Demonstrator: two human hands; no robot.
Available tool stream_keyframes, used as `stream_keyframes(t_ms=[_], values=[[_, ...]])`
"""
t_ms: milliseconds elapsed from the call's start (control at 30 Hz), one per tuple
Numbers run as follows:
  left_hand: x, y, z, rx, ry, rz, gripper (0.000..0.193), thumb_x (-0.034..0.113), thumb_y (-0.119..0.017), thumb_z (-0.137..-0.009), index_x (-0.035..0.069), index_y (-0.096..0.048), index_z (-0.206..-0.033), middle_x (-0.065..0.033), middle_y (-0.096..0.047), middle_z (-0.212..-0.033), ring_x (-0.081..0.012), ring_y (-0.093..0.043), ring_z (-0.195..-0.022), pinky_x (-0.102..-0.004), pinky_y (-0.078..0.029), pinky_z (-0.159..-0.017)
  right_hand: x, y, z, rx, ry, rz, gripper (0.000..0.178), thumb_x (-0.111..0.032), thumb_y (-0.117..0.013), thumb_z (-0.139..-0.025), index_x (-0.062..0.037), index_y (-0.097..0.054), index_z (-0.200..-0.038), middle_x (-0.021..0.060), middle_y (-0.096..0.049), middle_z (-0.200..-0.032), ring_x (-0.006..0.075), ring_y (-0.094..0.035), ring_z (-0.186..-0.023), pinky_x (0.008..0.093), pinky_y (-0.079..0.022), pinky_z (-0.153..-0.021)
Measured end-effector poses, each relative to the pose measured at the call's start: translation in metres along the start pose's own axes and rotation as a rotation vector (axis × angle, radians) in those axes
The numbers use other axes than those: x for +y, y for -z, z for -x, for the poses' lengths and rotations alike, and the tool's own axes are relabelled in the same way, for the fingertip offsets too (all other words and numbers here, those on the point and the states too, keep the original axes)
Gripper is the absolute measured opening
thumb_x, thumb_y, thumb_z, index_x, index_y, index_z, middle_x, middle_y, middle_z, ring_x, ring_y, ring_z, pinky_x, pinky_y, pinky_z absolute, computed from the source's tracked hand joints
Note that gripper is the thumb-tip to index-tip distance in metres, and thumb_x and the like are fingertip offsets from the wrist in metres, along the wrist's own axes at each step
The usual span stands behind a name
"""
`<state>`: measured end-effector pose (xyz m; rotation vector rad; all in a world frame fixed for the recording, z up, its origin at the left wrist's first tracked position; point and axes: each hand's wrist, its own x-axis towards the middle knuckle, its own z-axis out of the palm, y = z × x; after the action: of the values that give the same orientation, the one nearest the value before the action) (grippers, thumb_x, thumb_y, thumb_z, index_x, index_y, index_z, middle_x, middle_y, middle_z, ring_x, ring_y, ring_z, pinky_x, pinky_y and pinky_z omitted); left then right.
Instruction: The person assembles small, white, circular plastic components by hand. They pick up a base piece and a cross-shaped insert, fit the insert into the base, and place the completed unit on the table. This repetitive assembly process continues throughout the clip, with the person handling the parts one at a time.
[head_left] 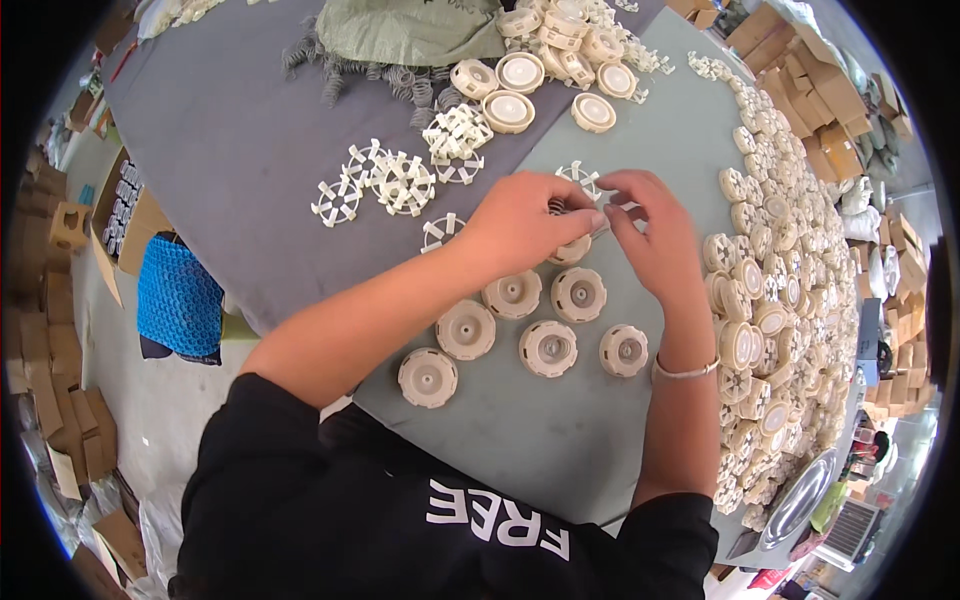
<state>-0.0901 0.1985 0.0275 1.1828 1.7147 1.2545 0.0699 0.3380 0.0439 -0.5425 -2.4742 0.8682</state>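
Note:
My left hand [528,222] is closed over a dark coil spring [557,206], partly hidden by its fingers. Just beneath, a round cream housing [572,250] shows its lower rim. My right hand [655,232] comes in from the right, thumb and fingers bent together beside the left fingertips; whatever they pinch is too small to tell. A white spoked ring [578,178] lies behind the two hands. Nearer to me several cream round housings lie hollow side up, among them one at the front left [428,378], one in the middle [548,349] and one by my right wrist [624,351].
White spoked rings [403,183] are heaped left of my hands. Behind them are loose springs [400,82], a greenish sack [410,30] and piled cream housings [520,72]. Assembled round pieces [770,300] cover the table's right side. Cardboard boxes [805,75] stand beyond.

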Motion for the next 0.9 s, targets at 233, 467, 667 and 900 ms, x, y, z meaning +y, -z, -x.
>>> stream_keyframes(t_ms=[233, 467, 667, 900], values=[[-0.021, -0.001, 0.000, 0.124, -0.234, -0.115, 0.030, 0.022, -0.084, -0.087, 0.008, -0.079, -0.113, -0.0066, -0.072, -0.096, -0.0193, -0.069, -0.084, -0.0343, -0.056, -0.078, 0.007, -0.006, -0.018, -0.151, -0.070, -0.190, 0.040, 0.006, -0.056, -0.089, -0.0060, -0.073, -0.123, 0.0125, -0.073, -0.122, 0.0263, -0.072, -0.094, 0.0348, -0.058, -0.085], [-0.043, -0.008, -0.007, 0.049, -0.302, -0.393, 0.035, 0.025, -0.087, -0.084, 0.015, -0.080, -0.117, -0.0060, -0.071, -0.095, -0.0216, -0.068, -0.083, -0.0359, -0.056, -0.079, 0.049, -0.025, -0.032, -0.123, 0.179, 0.271, 0.032, -0.001, -0.067, -0.086, -0.0038, -0.072, -0.117, 0.0157, -0.073, -0.122, 0.0358, -0.072, -0.103, 0.0463, -0.057, -0.090], [-0.015, 0.040, -0.003, -0.052, 0.051, 0.108, 0.035, 0.022, -0.082, -0.091, 0.010, -0.079, -0.124, 0.0000, -0.072, -0.098, -0.0102, -0.065, -0.080, -0.0284, -0.056, -0.072, 0.038, 0.001, -0.022, -0.013, -0.184, 0.195, 0.020, -0.014, -0.074, -0.091, -0.0034, -0.073, -0.107, 0.0125, -0.076, -0.102, 0.0274, -0.071, -0.089, 0.0398, -0.056, -0.081], [-0.022, 0.026, 0.004, 0.083, -0.192, -0.209, 0.033, 0.022, -0.081, -0.091, 0.012, -0.079, -0.123, -0.0028, -0.067, -0.107, -0.0129, -0.065, -0.084, -0.0312, -0.056, -0.073, -0.026, 0.054, 0.094, -0.177, -0.422, -0.676, 0.009, -0.011, -0.068, -0.096, -0.0016, -0.067, -0.097, -0.0020, -0.066, -0.085, 0.0063, -0.057, -0.073, 0.0242, -0.042, -0.064]])
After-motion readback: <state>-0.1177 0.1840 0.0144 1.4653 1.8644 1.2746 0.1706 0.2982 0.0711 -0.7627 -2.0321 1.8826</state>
